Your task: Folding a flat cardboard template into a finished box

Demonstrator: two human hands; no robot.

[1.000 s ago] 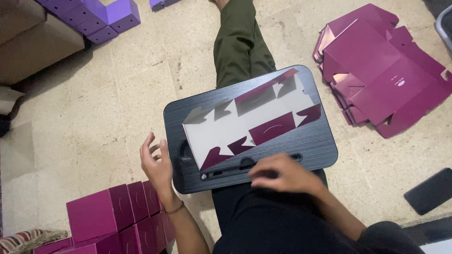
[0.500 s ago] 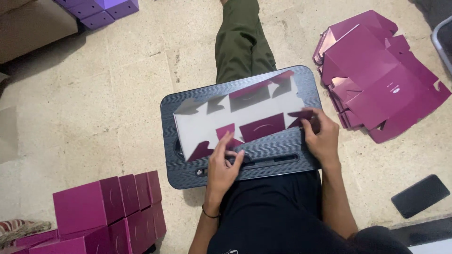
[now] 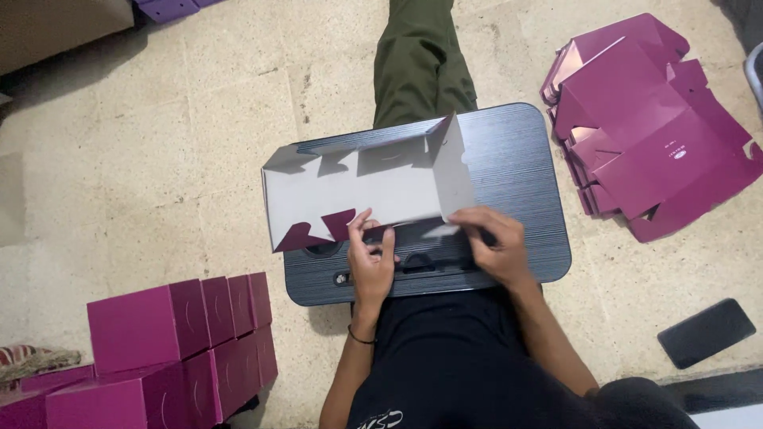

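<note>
Head cam: both hands on box blank

Box blank: grey-white inner face, magenta flaps. Lap tray: black, fine horizontal grain. Folded boxes and flat blanks: magenta; floor: mottled beige; trouser leg: olive green.

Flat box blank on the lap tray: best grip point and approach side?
Grip the box blank by its near edge, from the person's side, where the left hand and right hand already pinch it. The right flap stands up; the far edge lies flat on the lap tray.
</note>
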